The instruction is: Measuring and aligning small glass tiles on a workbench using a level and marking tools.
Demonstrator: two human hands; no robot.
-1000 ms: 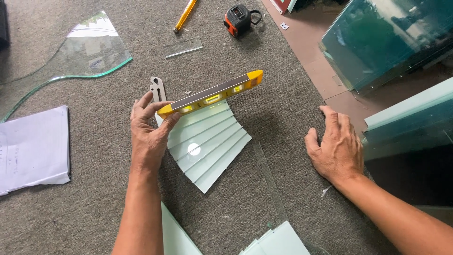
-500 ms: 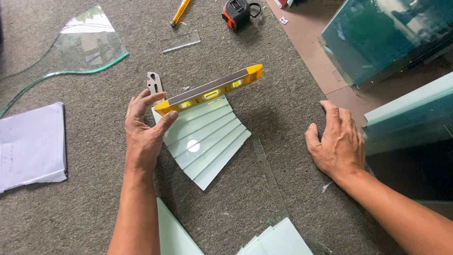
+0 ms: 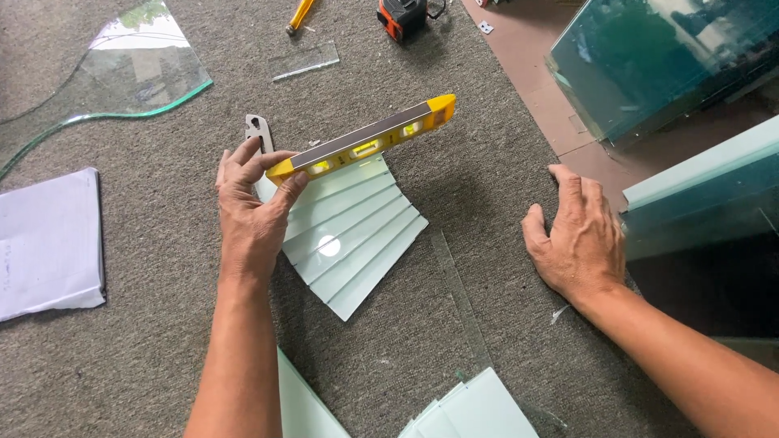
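Yellow plastic spirit level (image 3: 365, 142) is being gripped at its near end by the left hand (image 3: 253, 212), aligned over fanned pale-green glass strips (image 3: 357, 235) on the grey carpeted bench (image 3: 162, 341); the right hand (image 3: 578, 235), grip released, is being pressed flat alongside.

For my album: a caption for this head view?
Left hand holds a yellow level over fanned glass strips; right hand lies flat on the grey felt.
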